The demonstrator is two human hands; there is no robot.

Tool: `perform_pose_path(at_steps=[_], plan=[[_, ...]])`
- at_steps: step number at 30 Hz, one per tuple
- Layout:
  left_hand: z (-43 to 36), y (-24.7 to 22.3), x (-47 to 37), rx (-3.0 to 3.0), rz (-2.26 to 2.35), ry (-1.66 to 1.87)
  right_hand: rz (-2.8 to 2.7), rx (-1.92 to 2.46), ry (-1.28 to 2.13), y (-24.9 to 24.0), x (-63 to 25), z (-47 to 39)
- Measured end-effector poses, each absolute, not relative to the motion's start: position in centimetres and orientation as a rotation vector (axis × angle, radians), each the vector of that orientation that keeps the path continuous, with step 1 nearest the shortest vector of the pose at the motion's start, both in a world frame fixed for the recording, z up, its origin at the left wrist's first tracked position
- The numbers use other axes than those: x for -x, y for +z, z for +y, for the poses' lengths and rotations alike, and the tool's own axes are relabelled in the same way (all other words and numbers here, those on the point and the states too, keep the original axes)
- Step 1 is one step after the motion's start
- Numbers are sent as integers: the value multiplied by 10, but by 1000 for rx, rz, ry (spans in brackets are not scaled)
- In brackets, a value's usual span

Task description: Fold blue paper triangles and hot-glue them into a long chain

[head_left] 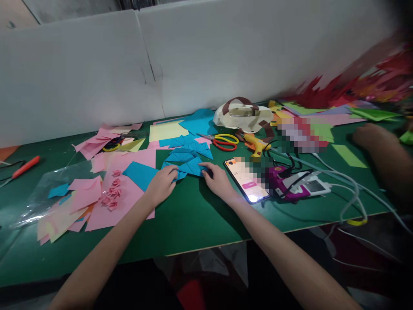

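Both of my hands are at a folded blue paper piece (191, 166) over the green table (193, 224). My left hand (164, 184) pinches its left end, fingers bent together. At its right end, my right hand (217, 178) holds the edge between thumb and fingers. More folded blue pieces (183, 144) lie just behind, partly overlapping. A flat blue sheet (139, 174) is beside my left hand on a large pink sheet (129, 206), where small pink paper roses (112, 191) also lie.
Behind are scissors (224, 142), a cream bag (241, 116) and a yellow glue gun (256, 145). A lit phone (247, 181), a power strip (290, 185) and cables are on the right. Another person's hand (369, 135) rests at far right. A red-handled tool (26, 167) lies far left.
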State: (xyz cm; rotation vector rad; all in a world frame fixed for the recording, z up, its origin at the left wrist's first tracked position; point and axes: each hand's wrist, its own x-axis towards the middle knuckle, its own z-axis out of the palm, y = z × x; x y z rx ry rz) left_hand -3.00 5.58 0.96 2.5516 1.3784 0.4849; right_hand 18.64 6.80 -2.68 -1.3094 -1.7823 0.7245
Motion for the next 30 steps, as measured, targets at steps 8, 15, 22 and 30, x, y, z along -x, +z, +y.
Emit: perform_pose_path(at_steps=[8, 15, 22, 30], plan=[[21, 15, 43, -2522, 1196, 404, -2008, 1148, 789, -17, -188, 52], [-6, 9, 40, -2505, 1282, 378, -2062, 1201, 802, -16, -200, 37], [-4, 4, 35, -2601, 1317, 341, -1915, 1248, 954, -14, -199, 44], [-8, -9, 34, -2777, 1330, 320, -1935, 1203, 979, -18, -199, 43]])
